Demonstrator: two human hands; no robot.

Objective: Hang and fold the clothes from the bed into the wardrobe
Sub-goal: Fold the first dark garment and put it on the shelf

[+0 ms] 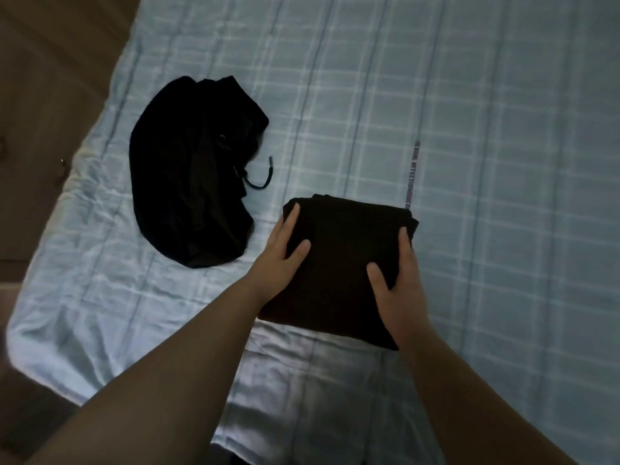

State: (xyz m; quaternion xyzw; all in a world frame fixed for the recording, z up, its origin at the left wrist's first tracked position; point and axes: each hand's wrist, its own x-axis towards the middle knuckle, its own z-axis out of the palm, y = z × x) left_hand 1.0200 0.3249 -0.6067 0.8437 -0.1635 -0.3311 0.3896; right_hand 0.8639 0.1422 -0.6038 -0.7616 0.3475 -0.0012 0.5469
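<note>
A dark garment (342, 243), folded into a thick rectangle, lies on the pale blue checked bed sheet (486, 129) near the front edge. My left hand (278, 260) holds its left side, thumb and one finger on top, the other fingers hidden past the edge. On the right side my right hand (399, 290) grips it the same way, thumb on top. A crumpled black garment with a drawstring (191, 182) lies to the left on the sheet, apart from both hands.
The bed's corner and left edge (50, 229) run diagonally at the left. Beyond it is brown wooden furniture with small metal knobs (62, 161). The sheet stretches away to the right and far side.
</note>
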